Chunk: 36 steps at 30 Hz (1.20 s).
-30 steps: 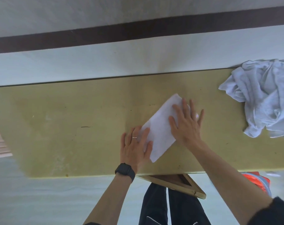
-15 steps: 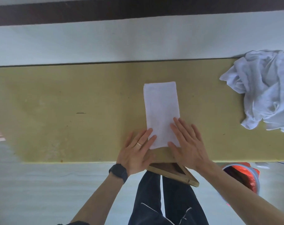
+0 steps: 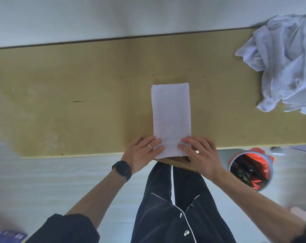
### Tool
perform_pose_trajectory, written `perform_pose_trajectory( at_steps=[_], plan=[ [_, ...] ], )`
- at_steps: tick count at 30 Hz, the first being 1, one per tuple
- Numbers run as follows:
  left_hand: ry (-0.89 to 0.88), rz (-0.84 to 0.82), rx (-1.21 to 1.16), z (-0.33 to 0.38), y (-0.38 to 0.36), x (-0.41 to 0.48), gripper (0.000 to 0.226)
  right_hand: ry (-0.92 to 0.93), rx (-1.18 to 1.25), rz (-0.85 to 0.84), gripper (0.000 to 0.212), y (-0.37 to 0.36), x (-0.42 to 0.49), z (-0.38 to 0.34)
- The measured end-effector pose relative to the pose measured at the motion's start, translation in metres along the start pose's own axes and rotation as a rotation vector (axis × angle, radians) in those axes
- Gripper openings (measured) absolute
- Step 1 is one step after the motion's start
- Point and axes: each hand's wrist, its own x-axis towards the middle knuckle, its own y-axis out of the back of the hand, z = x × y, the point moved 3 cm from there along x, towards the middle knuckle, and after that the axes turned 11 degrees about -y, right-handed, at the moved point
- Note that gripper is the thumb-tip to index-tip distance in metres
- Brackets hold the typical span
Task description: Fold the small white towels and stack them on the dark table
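Observation:
A small white towel (image 3: 171, 113), folded into a long narrow strip, lies on the yellowish table (image 3: 78, 95) with its near end at the table's front edge. My left hand (image 3: 143, 151) pinches the near left corner of the strip. My right hand (image 3: 199, 153) grips the near right corner, fingers curled over the cloth. A crumpled pile of white towels (image 3: 285, 64) sits at the table's far right.
A round bin (image 3: 250, 169) lined with red and black plastic stands on the floor right of my legs. A wooden frame (image 3: 176, 163) juts out below the table edge under the towel. A pale wall runs behind the table.
The towel was turned from a diagonal lie to straight away from me. Both hands slid down from its middle to its near end and closed on the corners.

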Motion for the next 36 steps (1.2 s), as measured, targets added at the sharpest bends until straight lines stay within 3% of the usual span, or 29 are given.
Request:
perform_pose_trajectory(
  at_steps=[4, 6, 8, 10, 13, 19, 26, 36],
  plan=[
    [0.293, 0.059, -0.315, -0.003, 0.008, 0.007, 0.011, -0.032, 0.159, -0.100, 0.025, 0.012, 0.005, 0.003],
    [0.549, -0.007, -0.566, -0.010, 0.018, 0.018, 0.025, -0.121, 0.269, -0.173, 0.021, 0.019, 0.014, 0.002],
    [0.860, -0.095, -0.818, -0.021, 0.032, 0.030, 0.027, -0.390, 0.437, -0.257, 0.019, 0.030, 0.031, 0.001],
    [1.049, -0.094, -0.946, -0.036, 0.036, 0.037, 0.024, -0.694, 0.628, -0.345, 0.018, 0.038, 0.053, 0.000],
    [1.109, -0.012, -1.014, -0.062, 0.037, 0.052, 0.016, -0.892, 0.761, -0.322, 0.010, 0.038, 0.086, 0.007],
    [1.238, 0.207, -1.024, -0.099, 0.033, 0.088, 0.025, -1.030, 0.738, -0.189, 0.017, 0.020, 0.144, 0.008],
    [1.296, 0.193, -0.751, -0.107, 0.020, 0.106, 0.028, -1.051, 0.480, -0.122, 0.022, 0.003, 0.163, 0.011],
    [1.277, 0.082, -0.610, -0.107, 0.016, 0.113, 0.030, -1.053, 0.336, -0.152, 0.022, 0.000, 0.169, 0.011]
  ],
)
